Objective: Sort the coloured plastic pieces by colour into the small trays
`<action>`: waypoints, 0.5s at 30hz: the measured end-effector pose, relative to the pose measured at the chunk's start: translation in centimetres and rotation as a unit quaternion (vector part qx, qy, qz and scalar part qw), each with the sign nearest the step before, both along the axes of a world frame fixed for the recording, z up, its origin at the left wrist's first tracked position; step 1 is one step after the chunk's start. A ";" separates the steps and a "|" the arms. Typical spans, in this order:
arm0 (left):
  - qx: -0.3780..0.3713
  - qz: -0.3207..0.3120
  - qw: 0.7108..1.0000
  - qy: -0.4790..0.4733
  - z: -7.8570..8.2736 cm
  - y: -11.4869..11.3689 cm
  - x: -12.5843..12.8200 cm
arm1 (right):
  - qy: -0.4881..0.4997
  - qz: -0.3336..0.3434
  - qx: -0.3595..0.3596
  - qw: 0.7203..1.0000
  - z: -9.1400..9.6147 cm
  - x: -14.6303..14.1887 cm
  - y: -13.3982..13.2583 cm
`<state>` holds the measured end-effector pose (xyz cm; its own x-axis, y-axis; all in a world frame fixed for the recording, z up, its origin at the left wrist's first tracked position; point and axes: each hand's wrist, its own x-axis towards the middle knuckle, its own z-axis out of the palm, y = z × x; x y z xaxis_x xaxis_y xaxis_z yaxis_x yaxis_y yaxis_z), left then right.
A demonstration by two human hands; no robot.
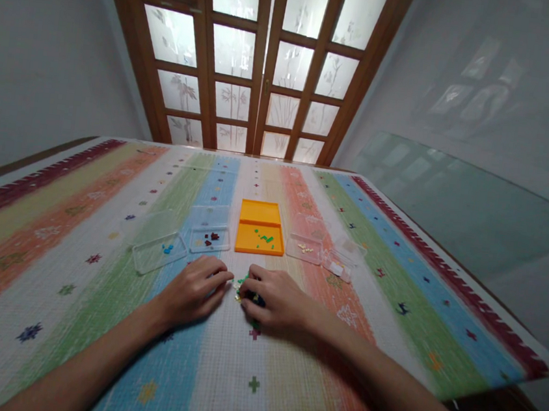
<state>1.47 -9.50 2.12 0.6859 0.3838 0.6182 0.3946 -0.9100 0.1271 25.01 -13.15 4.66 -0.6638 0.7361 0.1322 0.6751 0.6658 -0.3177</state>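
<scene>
My left hand point(194, 288) rests on the striped tablecloth point(98, 292) with its fingers curled, their tips pinched toward a small heap of tiny coloured pieces point(241, 286). My right hand point(274, 300) lies over the same heap, fingers bent round some dark and green pieces. What either hand grips is too small to name. Just beyond the hands stands an open orange box point(261, 228) holding a few green pieces.
Clear plastic boxes flank the orange one: one with blue bits point(159, 251), one with dark red bits point(209, 238), one with pale bits point(305, 248), another at the right point(342, 260). Wooden glass-paned doors point(259, 66) stand behind the table. The table's right edge point(510, 341) is near.
</scene>
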 end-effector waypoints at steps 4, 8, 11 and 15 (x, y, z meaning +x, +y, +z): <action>-0.006 0.000 1.000 0.000 0.0 0.0 0.0 | -0.001 0.003 0.003 1.000 -0.1 -0.2 -0.1; -0.004 -0.003 1.000 -0.001 0.0 0.0 0.1 | -0.008 -0.016 0.020 1.000 -0.2 -0.4 -0.1; -0.005 -0.003 1.000 -0.004 0.0 0.0 0.1 | -0.025 -0.025 0.034 0.999 -0.2 -0.6 -0.1; 0.002 -0.002 1.000 -0.005 -0.2 0.0 0.1 | -0.051 -0.027 0.057 0.997 -0.3 -0.8 0.0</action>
